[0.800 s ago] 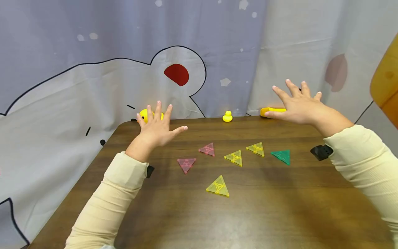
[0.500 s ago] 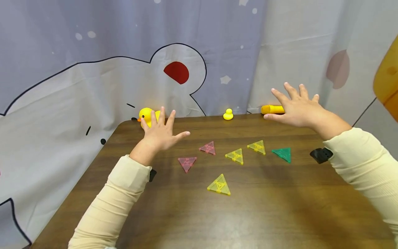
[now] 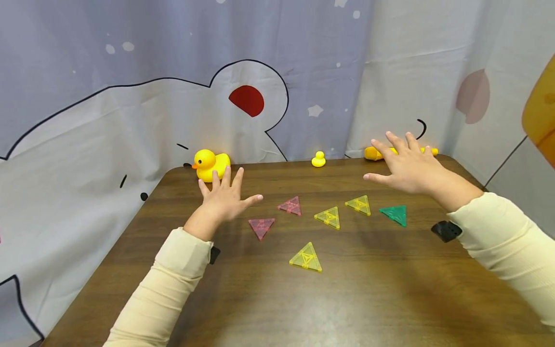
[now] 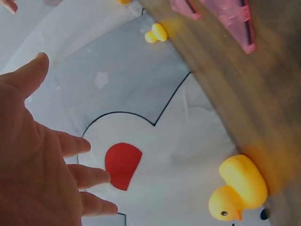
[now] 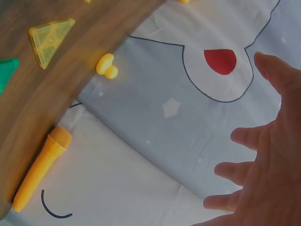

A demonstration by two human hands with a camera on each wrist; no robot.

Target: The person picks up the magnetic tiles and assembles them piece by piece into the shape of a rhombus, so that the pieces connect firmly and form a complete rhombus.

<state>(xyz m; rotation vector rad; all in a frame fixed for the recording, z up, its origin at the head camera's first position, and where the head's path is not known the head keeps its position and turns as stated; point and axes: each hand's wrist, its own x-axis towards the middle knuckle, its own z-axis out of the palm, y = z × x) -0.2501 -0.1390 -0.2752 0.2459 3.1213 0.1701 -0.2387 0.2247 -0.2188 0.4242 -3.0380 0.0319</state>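
My left hand (image 3: 220,201) is held above the table's left part with its fingers spread, holding nothing, just in front of the large yellow duck (image 3: 217,166). On the right, my right hand (image 3: 409,168) is spread in the air too, its fingers partly covering a yellow microphone-shaped toy (image 3: 374,153). Between the hands lie two pink triangles (image 3: 261,227) (image 3: 291,206), three yellow triangles (image 3: 306,258) (image 3: 328,218) (image 3: 359,205) and a green triangle (image 3: 395,215), all flat and apart. Both wrist views show bare, spread fingers: left hand (image 4: 42,155), right hand (image 5: 268,155).
A small yellow duck (image 3: 318,159) stands at the back edge of the wooden table (image 3: 260,299). Behind the table hangs a printed curtain (image 3: 173,115), which continues along the left and right sides.
Both hands have moved down in the head view, toward the near side, and the large duck and more of the microphone toy have come into sight. The triangles keep their arrangement.
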